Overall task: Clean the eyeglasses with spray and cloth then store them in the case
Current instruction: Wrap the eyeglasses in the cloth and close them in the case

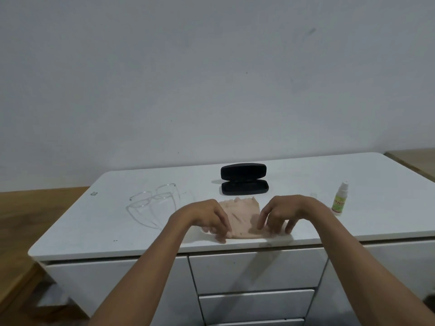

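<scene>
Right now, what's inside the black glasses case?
The open glasses case looks empty, just dark lining. The clear eyeglasses lie on the white tabletop instead.

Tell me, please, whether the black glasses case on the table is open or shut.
Open. The black glasses case has its lid standing up behind the tray, and the hollow inside looks empty.

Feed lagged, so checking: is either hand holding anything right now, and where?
Both hands' fingertips are on the cloth at its near edge: left hand at the left corner, right hand at the right. Whether they pinch or just press cannot be told.
</scene>
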The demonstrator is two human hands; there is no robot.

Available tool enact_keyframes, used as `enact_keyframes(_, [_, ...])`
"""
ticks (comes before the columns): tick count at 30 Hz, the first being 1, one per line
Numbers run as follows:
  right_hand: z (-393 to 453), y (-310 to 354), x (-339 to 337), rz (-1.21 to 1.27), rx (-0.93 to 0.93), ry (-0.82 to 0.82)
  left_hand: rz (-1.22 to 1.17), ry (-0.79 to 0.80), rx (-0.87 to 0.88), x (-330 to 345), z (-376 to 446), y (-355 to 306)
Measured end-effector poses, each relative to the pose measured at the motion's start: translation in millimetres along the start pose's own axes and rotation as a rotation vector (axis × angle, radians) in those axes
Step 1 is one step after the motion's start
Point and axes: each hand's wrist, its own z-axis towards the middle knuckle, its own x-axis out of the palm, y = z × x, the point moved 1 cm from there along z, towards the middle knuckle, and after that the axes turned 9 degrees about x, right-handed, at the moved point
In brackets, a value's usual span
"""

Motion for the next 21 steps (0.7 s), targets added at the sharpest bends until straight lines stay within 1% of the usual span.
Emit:
enact_keyframes(1, [-2,1,-2,0.01,0.003,0.003,-0.01,-0.009,0.001,-3,-2,-2])
enact_keyframes(3, [-2,4,-5,0.046,-0.002,-0.045,-0.025,-0.103,0.001,-8,-1,-3])
enact_keyframes(5, [9,4,-8,0.103,-0.037,-0.21,0.011,-0.278,-0.005,-9,5,-2])
enact_keyframes(7, [22,5,-6,0.107,-0.075,-0.429,0.048,-0.43,-0.02,-7,12,0])
enact_keyframes(8, [27,6,-3,0.081,-0.098,-0.519,0.061,-0.464,-0.027,-5,15,0])
enact_keyframes(9, [30,9,1,0.047,-0.125,-0.572,0.076,-0.472,-0.031,-3,18,1])
enact_keyframes(10, [33,12,5,0.013,-0.148,-0.589,0.095,-0.466,-0.027,-1,20,1])
enact_keyframes(12, [36,17,13,-0.044,-0.15,-0.548,0.147,-0.448,-0.004,3,25,2])
enact_keyframes(16, [32,26,22,-0.234,-0.063,-0.453,0.308,-0.362,0.04,8,25,4])
enact_keyframes(18, [24,29,23,-0.33,-0.031,-0.397,0.38,-0.314,0.035,10,21,5])
enact_keyframes(21, [23,29,20,-0.365,-0.021,-0.396,0.422,-0.256,0.017,11,20,7])
